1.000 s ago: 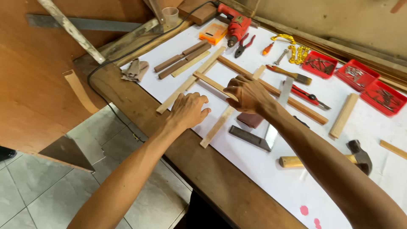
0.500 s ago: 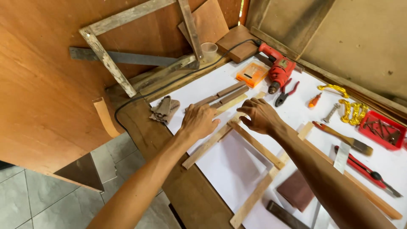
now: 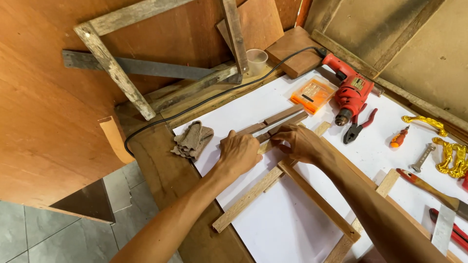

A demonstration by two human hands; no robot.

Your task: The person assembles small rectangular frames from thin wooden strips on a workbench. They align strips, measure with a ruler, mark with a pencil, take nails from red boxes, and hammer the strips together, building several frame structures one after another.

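My left hand (image 3: 239,153) lies palm down on the far corner of a frame of light wooden slats (image 3: 253,192), which rests on the white sheet (image 3: 287,229) covering the bench. My right hand (image 3: 297,141) presses on the same corner from the right, fingers curled over the joint where a brown slat (image 3: 321,202) meets the light one. Two short dark wooden strips (image 3: 280,119) lie just beyond my fingertips. Both hands touch wood and lift nothing.
A red electric drill (image 3: 351,92), an orange bit box (image 3: 312,92) and red-handled pliers (image 3: 358,127) lie at the back. Folded grey gloves (image 3: 192,139) sit left of my hands. A screwdriver (image 3: 399,137), gold handles (image 3: 448,151) and a chisel (image 3: 429,187) lie to the right. A plastic cup (image 3: 256,61) stands beside an old wooden frame (image 3: 114,73).
The view has swung left and nearer. Both hands have shifted from the middle of the frame to its far left corner and now press on the joint there.
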